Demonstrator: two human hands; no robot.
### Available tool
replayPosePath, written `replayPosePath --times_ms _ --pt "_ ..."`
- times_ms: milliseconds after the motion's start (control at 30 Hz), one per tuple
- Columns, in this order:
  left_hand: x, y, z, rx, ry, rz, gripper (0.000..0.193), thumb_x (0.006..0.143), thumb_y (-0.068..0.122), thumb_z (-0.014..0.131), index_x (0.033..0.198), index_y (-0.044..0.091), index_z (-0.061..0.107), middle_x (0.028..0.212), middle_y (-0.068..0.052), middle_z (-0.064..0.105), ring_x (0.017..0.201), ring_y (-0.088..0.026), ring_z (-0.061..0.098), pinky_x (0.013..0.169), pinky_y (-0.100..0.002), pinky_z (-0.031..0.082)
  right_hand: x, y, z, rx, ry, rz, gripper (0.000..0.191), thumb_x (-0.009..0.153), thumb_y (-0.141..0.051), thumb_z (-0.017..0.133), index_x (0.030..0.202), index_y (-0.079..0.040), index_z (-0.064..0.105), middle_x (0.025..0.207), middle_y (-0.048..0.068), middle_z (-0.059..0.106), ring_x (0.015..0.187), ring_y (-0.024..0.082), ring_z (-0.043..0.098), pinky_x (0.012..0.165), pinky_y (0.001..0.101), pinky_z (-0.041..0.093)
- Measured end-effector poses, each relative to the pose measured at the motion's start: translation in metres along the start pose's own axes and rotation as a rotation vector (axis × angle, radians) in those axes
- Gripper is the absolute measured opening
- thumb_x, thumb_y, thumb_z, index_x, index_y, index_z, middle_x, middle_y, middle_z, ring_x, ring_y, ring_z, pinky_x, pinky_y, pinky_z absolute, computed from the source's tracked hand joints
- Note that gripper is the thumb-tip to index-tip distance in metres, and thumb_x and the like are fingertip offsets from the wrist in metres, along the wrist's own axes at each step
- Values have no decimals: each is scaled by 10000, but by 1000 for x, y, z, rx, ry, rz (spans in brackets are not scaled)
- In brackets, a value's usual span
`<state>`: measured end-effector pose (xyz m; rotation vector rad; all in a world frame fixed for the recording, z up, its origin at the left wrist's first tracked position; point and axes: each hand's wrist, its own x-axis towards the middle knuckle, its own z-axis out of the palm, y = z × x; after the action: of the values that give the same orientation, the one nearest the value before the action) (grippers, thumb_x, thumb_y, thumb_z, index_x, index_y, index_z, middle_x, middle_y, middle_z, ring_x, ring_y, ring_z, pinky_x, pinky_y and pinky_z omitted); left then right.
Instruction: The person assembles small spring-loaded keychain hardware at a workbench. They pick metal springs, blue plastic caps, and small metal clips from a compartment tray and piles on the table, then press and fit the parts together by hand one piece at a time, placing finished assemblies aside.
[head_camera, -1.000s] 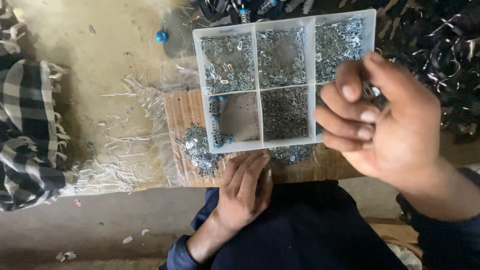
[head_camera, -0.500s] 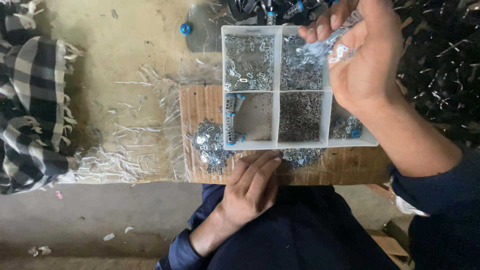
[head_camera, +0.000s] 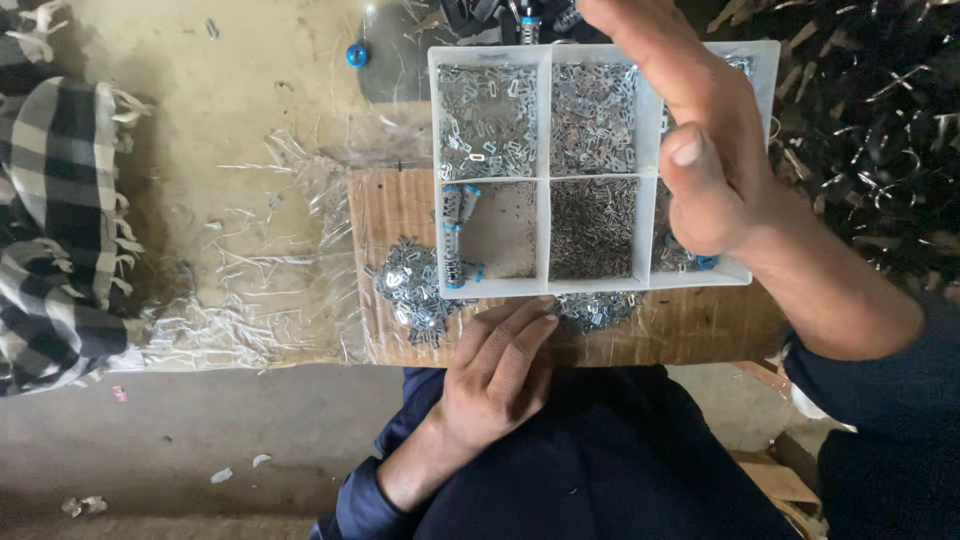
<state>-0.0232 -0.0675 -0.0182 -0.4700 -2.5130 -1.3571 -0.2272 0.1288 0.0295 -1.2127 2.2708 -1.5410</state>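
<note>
The right hand (head_camera: 700, 150) hovers over the right-hand column of the white compartment tray (head_camera: 545, 180), its fingers stretched forward and lying together, thumb tucked under at the near side; whether anything is pinched beneath the palm I cannot tell, since the hand hides those cells. The left hand (head_camera: 495, 375) lies flat, fingers together and holding nothing, on the near edge of the cardboard sheet (head_camera: 385, 215), fingertips touching the tray's front wall beside a loose heap of small metal clips (head_camera: 410, 285). The tray sits on the cardboard — its cells full of clips, one nearly bare but for a blue-capped cylindrical part (head_camera: 455, 235). The risks, as I judge them: a careless sweep of the right hand could flick clips from one cell into its neighbour, mixing the sorts, and a nudge from the left fingertips could shove the light tray, or push the loose heaps off the near edge onto the lap below. A checked cloth (head_camera: 60, 220) lies well apart at the left.
</note>
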Motion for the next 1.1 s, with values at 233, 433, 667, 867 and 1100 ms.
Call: replayPosePath --times_ms 233,433,667,867,1100 --pt "6 18 -12 -138 0 -170 400 881 -70 739 1257 -60 604 1268 -214 651 1159 -362 685 1038 -428 569 -16 -36 -24 -167 14 55 627 1117 -332 478 1547 85 294 1618 297 337 1569 369 343 1296 462 310" --pt "17 20 -11 116 -100 -246 440 886 -33 724 1303 -80 591 1273 -248 647 1162 -403 648 1004 -471 549 -117 -118 14 -105 484 634 160 1003 -70 596 1146 -15 640 1104 138 722 892 172 728 734 250 624" --pt "25 29 30 209 -219 -164 461 883 23 716 1316 -93 607 1295 -251 582 1152 -424 587 996 -505 511 -178 -90 55 -424 382 805 357 961 -49 696 1309 11 638 1325 174 633 1047 255 675 865 350 570" --pt "15 35 55 193 -160 -150 438 864 -35 713 1295 -22 633 1258 -197 640 1104 -382 620 967 -472 526 -200 -72 60 -507 251 655 426 922 -51 701 1337 12 633 1347 191 585 1224 378 590 1000 504 511" --pt "11 40 69 162 6 -129 330 848 -90 702 1164 -11 650 1183 -166 675 1056 -340 659 926 -430 548 -169 -97 10 -375 184 512 402 923 -112 707 1299 4 625 1288 169 650 1185 355 654 988 459 549"
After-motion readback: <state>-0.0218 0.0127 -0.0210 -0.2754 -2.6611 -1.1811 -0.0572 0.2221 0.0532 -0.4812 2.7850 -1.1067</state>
